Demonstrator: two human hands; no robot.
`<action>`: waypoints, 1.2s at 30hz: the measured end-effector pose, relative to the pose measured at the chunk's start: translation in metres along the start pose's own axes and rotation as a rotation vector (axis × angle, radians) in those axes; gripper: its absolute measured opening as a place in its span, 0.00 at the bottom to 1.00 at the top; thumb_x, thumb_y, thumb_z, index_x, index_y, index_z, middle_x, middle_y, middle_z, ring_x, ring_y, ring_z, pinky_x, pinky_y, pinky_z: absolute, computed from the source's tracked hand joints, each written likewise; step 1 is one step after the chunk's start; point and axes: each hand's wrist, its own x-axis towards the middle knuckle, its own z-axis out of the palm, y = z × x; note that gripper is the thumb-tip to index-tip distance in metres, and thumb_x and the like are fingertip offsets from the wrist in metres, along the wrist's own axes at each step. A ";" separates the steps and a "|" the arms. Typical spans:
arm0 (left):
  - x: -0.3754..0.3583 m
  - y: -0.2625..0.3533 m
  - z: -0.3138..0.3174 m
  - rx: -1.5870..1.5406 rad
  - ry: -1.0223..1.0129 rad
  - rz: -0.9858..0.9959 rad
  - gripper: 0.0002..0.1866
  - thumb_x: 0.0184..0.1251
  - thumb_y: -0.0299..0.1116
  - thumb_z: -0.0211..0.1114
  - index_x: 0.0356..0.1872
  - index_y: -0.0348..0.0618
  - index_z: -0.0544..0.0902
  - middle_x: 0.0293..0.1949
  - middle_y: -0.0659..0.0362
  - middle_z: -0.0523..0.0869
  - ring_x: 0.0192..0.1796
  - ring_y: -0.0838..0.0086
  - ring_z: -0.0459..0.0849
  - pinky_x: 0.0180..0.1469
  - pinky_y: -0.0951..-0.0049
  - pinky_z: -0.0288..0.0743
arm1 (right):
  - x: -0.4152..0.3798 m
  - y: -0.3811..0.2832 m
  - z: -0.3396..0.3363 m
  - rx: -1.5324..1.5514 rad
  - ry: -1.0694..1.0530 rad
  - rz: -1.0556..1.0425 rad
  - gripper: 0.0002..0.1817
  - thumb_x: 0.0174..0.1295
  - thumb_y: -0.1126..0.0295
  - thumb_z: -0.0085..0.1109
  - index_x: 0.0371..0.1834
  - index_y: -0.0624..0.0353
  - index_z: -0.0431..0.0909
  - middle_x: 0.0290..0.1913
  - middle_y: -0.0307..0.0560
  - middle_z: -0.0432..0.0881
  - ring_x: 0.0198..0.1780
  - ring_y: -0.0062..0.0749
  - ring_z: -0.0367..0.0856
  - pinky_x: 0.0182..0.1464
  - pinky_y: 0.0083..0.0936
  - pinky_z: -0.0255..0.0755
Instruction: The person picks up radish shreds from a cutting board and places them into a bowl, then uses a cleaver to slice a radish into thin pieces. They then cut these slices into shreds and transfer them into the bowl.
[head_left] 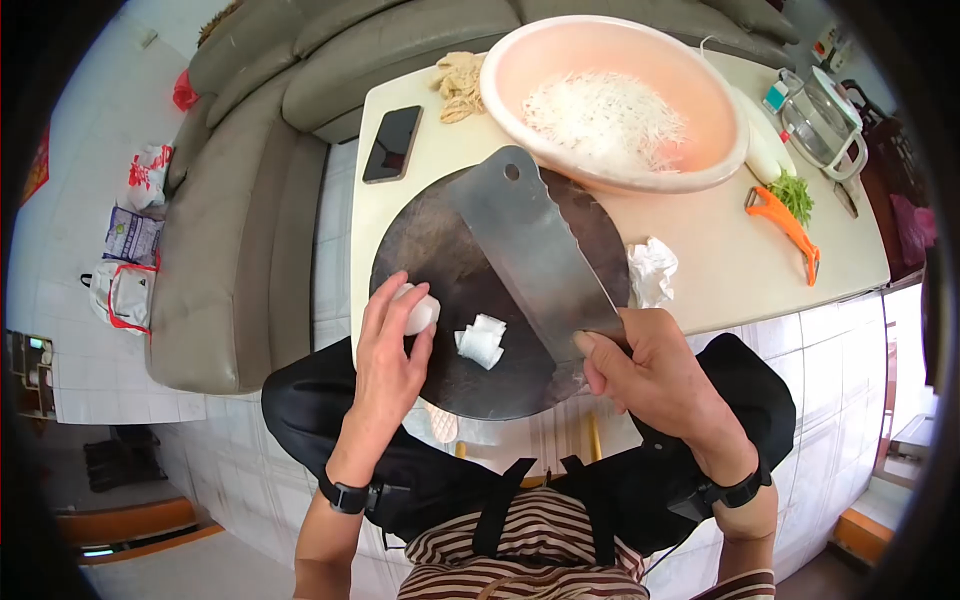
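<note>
My right hand (655, 375) is closed around the handle end of a broad cleaver (530, 240). Its dark blade, with a hole near the far end, slants across the round dark chopping board (420, 230). At the board's left side, my left hand (390, 335) grips a short white piece of radish (422, 312) between thumb and fingers. Several thin white radish slices (481, 341) lie overlapped on the board between the hand and the blade. The cleaver's handle is mostly hidden by my right hand.
Behind the board stands a large pink basin (715, 150) with white shreds (605, 115). A phone (393, 144) and a tan cloth (460, 88) lie left of it. To the right are a whole white radish (765, 140), an orange peeler (785, 225), a glass pitcher (820, 125) and crumpled tissue (652, 270).
</note>
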 end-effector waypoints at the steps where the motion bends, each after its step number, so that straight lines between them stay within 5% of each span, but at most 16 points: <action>1: 0.004 0.002 0.003 0.026 0.003 0.031 0.25 0.55 0.16 0.68 0.56 0.40 0.79 0.64 0.47 0.74 0.63 0.48 0.78 0.62 0.59 0.75 | -0.001 0.003 -0.002 -0.002 0.012 -0.012 0.15 0.70 0.71 0.53 0.25 0.69 0.72 0.18 0.44 0.76 0.23 0.24 0.69 0.28 0.29 0.66; 6: 0.000 0.018 0.008 0.105 0.042 0.207 0.19 0.55 0.18 0.70 0.50 0.37 0.84 0.57 0.47 0.79 0.56 0.50 0.80 0.57 0.59 0.77 | -0.011 0.008 -0.007 -0.022 0.090 -0.026 0.15 0.70 0.71 0.53 0.26 0.69 0.72 0.18 0.46 0.75 0.21 0.27 0.69 0.28 0.30 0.66; 15: -0.029 0.042 0.027 0.089 -0.095 0.088 0.22 0.56 0.25 0.74 0.53 0.34 0.83 0.49 0.49 0.84 0.50 0.55 0.82 0.52 0.62 0.79 | -0.028 0.016 -0.008 -0.003 0.128 -0.152 0.11 0.68 0.74 0.56 0.29 0.71 0.71 0.17 0.58 0.71 0.18 0.44 0.64 0.25 0.36 0.63; 20: -0.028 0.052 0.020 0.020 -0.111 -0.161 0.15 0.55 0.22 0.75 0.45 0.36 0.85 0.38 0.52 0.83 0.38 0.61 0.83 0.43 0.69 0.77 | -0.032 0.026 -0.008 -0.070 0.224 -0.249 0.13 0.66 0.74 0.58 0.25 0.70 0.69 0.18 0.64 0.68 0.21 0.58 0.60 0.24 0.40 0.59; 21: -0.030 0.052 0.021 0.004 -0.082 -0.167 0.10 0.58 0.21 0.73 0.41 0.35 0.85 0.36 0.55 0.83 0.34 0.69 0.83 0.39 0.73 0.77 | -0.033 0.025 -0.008 -0.088 0.227 -0.248 0.13 0.66 0.74 0.57 0.25 0.71 0.69 0.18 0.64 0.68 0.21 0.58 0.60 0.24 0.40 0.60; 24: -0.037 0.041 0.022 -0.220 -0.049 -0.260 0.07 0.61 0.21 0.71 0.39 0.35 0.84 0.32 0.57 0.81 0.29 0.73 0.81 0.33 0.74 0.74 | -0.031 0.028 -0.007 -0.110 0.226 -0.261 0.14 0.66 0.74 0.57 0.25 0.72 0.69 0.18 0.65 0.67 0.21 0.59 0.60 0.24 0.40 0.61; 25: -0.042 0.033 0.024 -0.330 -0.053 -0.316 0.05 0.65 0.20 0.68 0.40 0.34 0.84 0.33 0.61 0.83 0.30 0.81 0.80 0.34 0.79 0.73 | -0.031 0.028 -0.006 -0.110 0.224 -0.265 0.14 0.66 0.74 0.57 0.25 0.72 0.69 0.18 0.65 0.67 0.21 0.59 0.60 0.24 0.40 0.61; 29: -0.046 0.026 0.015 -0.655 -0.074 -0.543 0.06 0.70 0.20 0.63 0.45 0.34 0.84 0.39 0.63 0.86 0.35 0.84 0.82 0.38 0.82 0.77 | -0.029 0.024 -0.004 -0.154 0.187 -0.244 0.14 0.66 0.73 0.57 0.26 0.73 0.69 0.20 0.67 0.68 0.23 0.61 0.61 0.26 0.41 0.63; 36: -0.051 0.034 0.009 -0.818 -0.017 -0.676 0.12 0.67 0.17 0.64 0.51 0.34 0.84 0.33 0.63 0.86 0.38 0.82 0.84 0.41 0.81 0.80 | -0.021 0.023 0.004 -0.181 0.146 -0.277 0.14 0.66 0.73 0.56 0.26 0.73 0.70 0.24 0.70 0.71 0.28 0.68 0.68 0.31 0.45 0.66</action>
